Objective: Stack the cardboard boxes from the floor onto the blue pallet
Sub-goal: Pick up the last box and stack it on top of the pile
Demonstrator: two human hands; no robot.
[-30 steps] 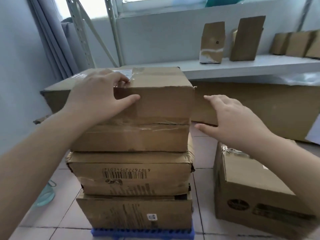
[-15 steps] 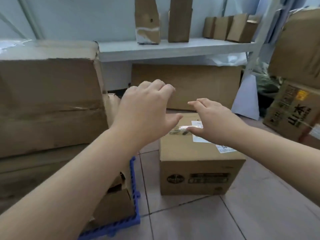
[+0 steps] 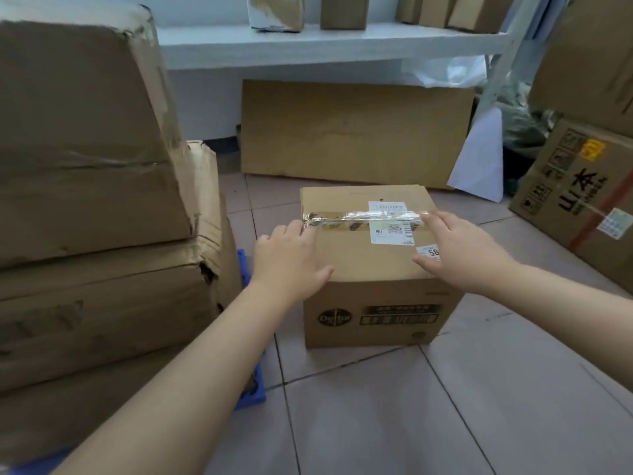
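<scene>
A taped cardboard box (image 3: pixel 363 269) with white labels stands on the tiled floor in the middle of the view. My left hand (image 3: pixel 287 258) hovers at its top left edge, fingers spread, holding nothing. My right hand (image 3: pixel 459 252) lies over its top right edge, fingers apart. On the left, three worn cardboard boxes (image 3: pixel 85 166) are stacked on the blue pallet (image 3: pixel 251 395), of which only a corner shows beside my left forearm.
A flat cardboard sheet (image 3: pixel 356 132) leans under a white shelf (image 3: pixel 325 42) that carries small boxes. More cartons (image 3: pixel 579 186) stand at the right, with a plastic bag (image 3: pixel 445 70) behind them. Tiled floor lies in front of the box.
My view has swung right from the pallet stack to the floor box. Both hands have left the top stacked box and come down onto the floor box's top edges.
</scene>
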